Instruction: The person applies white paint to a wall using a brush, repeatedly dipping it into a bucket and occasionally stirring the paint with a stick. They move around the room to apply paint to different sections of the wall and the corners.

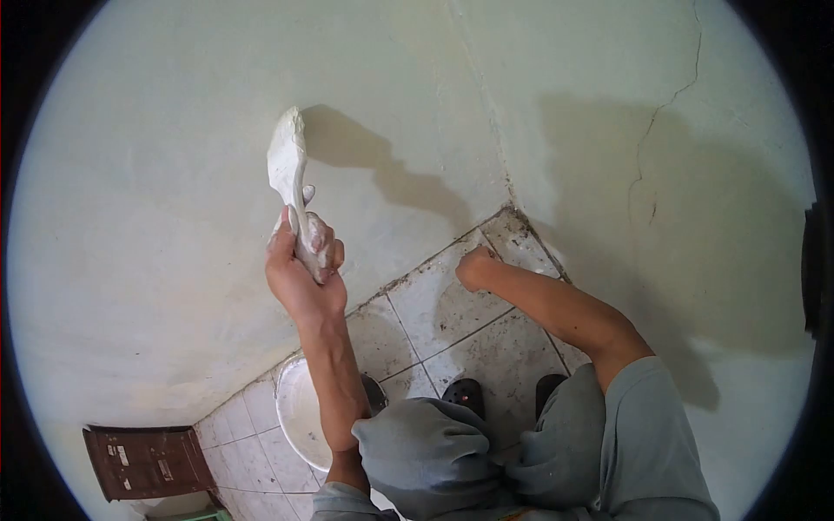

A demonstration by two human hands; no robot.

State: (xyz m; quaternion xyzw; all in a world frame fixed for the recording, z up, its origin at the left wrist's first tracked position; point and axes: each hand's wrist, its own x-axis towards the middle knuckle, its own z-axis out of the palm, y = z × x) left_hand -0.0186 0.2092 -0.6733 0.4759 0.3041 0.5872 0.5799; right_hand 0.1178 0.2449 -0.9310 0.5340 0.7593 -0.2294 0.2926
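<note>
My left hand [306,265] is closed around the handle of a paintbrush [288,161], whose head and handle are coated in white paint. The bristles point upward in front of the pale green wall [191,156], and the brush casts a shadow on it. White smears mark the fingers. Lower and to the right, over the floor tiles near the corner, my right hand [476,269] is curled into a fist with nothing showing in it. Below my left forearm, a white bucket [281,408] of white paint is partly covered by the arm.
Stained white tiles [469,321] meet the walls at a corner. A thin crack [641,156] runs down the right-hand wall. A brown panel-like object [148,462] stands at the lower left. My dark clogs [465,395] are on the floor below my knees.
</note>
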